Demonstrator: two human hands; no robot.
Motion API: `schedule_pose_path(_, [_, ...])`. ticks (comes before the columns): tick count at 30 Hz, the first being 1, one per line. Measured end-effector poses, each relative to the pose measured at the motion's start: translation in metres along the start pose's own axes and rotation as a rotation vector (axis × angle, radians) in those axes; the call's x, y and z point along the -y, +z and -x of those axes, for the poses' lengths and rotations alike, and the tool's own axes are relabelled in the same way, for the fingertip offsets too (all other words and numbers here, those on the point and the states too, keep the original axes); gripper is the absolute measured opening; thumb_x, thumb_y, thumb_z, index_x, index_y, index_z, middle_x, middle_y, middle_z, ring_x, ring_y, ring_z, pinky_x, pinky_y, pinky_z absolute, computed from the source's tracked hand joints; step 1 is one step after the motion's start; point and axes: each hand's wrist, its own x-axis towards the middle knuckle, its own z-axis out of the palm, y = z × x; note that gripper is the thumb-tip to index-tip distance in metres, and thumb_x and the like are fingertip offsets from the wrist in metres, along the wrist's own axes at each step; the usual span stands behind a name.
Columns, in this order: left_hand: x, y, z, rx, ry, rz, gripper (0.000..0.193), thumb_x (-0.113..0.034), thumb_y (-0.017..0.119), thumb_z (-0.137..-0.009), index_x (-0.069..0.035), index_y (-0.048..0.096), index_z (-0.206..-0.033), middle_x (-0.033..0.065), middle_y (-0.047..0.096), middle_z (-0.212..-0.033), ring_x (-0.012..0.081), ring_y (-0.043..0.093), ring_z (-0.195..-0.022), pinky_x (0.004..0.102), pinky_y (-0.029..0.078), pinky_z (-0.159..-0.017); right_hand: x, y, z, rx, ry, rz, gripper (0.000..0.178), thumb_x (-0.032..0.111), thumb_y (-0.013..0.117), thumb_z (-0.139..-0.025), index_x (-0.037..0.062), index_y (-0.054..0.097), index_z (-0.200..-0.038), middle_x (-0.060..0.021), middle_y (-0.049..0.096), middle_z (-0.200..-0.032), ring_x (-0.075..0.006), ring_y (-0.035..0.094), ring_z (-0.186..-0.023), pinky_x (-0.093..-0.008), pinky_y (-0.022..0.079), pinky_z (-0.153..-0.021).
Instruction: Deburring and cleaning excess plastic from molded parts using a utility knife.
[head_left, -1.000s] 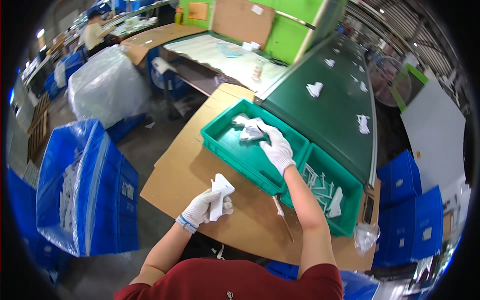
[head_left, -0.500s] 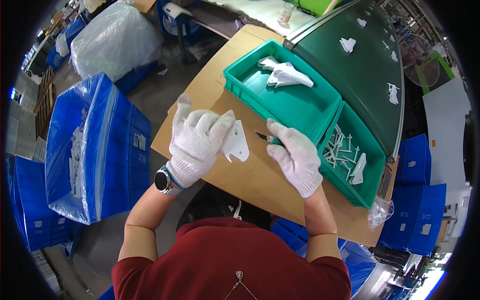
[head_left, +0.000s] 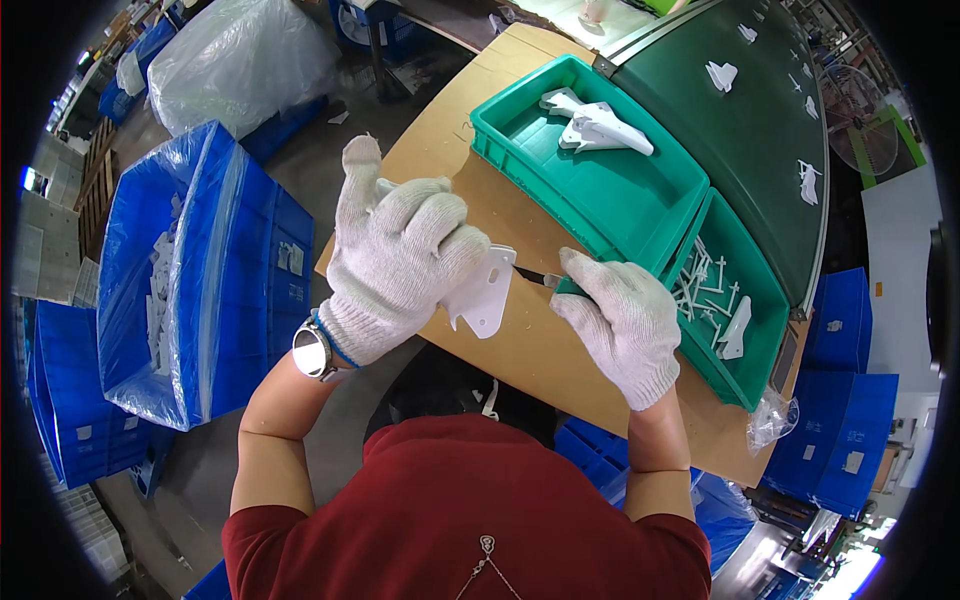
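Observation:
My left hand (head_left: 400, 240), in a white knit glove, is closed round a flat white plastic part (head_left: 484, 296) with small holes. Its thumb sticks up, and the part's lower end shows beyond the fingers. In my right hand (head_left: 625, 318), also gloved, is a small knife (head_left: 540, 278) with a green handle, mostly hidden by the fingers. The dark blade points left, its tip close to the edge of the white part; whether they touch I cannot tell. Both hands are above the brown cardboard table top (head_left: 560, 360).
A green tray (head_left: 560, 225) holding white plastic parts (head_left: 600, 130) is beyond my hands. To its right, another green tray (head_left: 745, 385) contains thin white sticks and a part. A dark green conveyor belt (head_left: 700, 120) carries scattered pieces. Left stands a lined blue bin (head_left: 255, 300).
The knife blade has come nearer the white part's edge. My left hand has turned slightly, its fingers bunched further over the part. The whole view has shifted a little.

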Motion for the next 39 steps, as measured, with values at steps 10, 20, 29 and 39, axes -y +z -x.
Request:
schedule_pose_path(10, [-0.005,-0.003,0.002,0.001,0.009,0.022,0.021,-0.021,0.074,-0.064,-0.024,0.065,-0.083,-0.0018,0.059,-0.098,0.0180,0.063,-0.109,0.0725,0.031,-0.111,0.001,-0.006,0.005,-0.011,-0.029,0.044,0.041,0.030,0.079,-0.084,0.0109,0.069,-0.119,-0.0081,0.071,-0.087,-0.0290,0.067,-0.074,-0.0401,0.053,-0.067])
schedule_pose_path(20, [-0.010,0.002,0.007,0.025,-0.011,0.099,0.022,-0.021,0.073,-0.066,-0.026,0.062,-0.085,-0.0017,0.059,-0.097,0.0191,0.064,-0.104,0.0681,0.034,-0.110,0.000,-0.003,0.006,-0.006,0.029,0.024,0.038,0.027,0.079,-0.084,0.0097,0.070,-0.117,-0.0089,0.070,-0.084,-0.0298,0.066,-0.074,-0.0410,0.052,-0.066])
schedule_pose_path(29, [-0.036,0.013,0.008,0.002,-0.393,0.521,0.066,-0.012,0.081,-0.075,-0.005,0.054,-0.134,0.0142,0.063,-0.105,0.0365,0.064,-0.101,0.0476,0.052,-0.095,-0.003,0.003,0.010,-0.175,0.090,-0.045,0.036,0.012,0.078,-0.085,0.0046,0.068,-0.118,-0.0135,0.074,-0.104,-0.0325,0.071,-0.087,-0.0391,0.055,-0.077])
schedule_pose_path(39, [-0.052,0.017,0.010,0.157,-0.830,1.166,0.103,-0.033,0.095,-0.071,-0.001,0.039,-0.151,0.0214,0.058,-0.141,0.0320,0.058,-0.132,0.0399,0.048,-0.107,0.012,0.016,0.008,-0.192,-0.133,-0.147,0.041,0.010,0.082,-0.080,0.0051,0.070,-0.119,-0.0120,0.075,-0.104,-0.0308,0.072,-0.087,-0.0401,0.055,-0.074])
